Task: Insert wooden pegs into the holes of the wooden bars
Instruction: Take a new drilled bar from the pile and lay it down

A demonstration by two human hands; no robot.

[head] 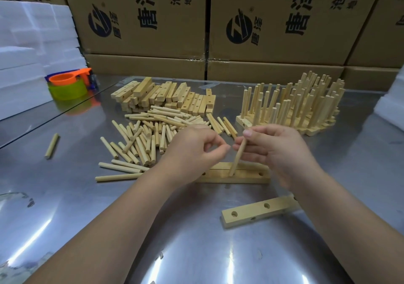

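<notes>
A wooden bar (247, 175) with holes lies across the steel table in front of me. My right hand (277, 150) pinches a wooden peg (238, 157) that stands tilted with its lower end in the bar's middle hole. My left hand (194, 150) hovers just left of the peg with fingers curled, and nothing shows in them. A second bar (258, 211) with holes lies nearer to me on the right. Loose pegs (142, 139) are heaped behind my left hand.
A pile of bare bars (166, 96) lies at the back. Finished bars with upright pegs (301, 106) stand at the back right. One stray peg (52, 146) lies far left. Orange and green plastic cups (67, 87) and white foam blocks (26, 61) sit left; cardboard boxes (262, 21) behind.
</notes>
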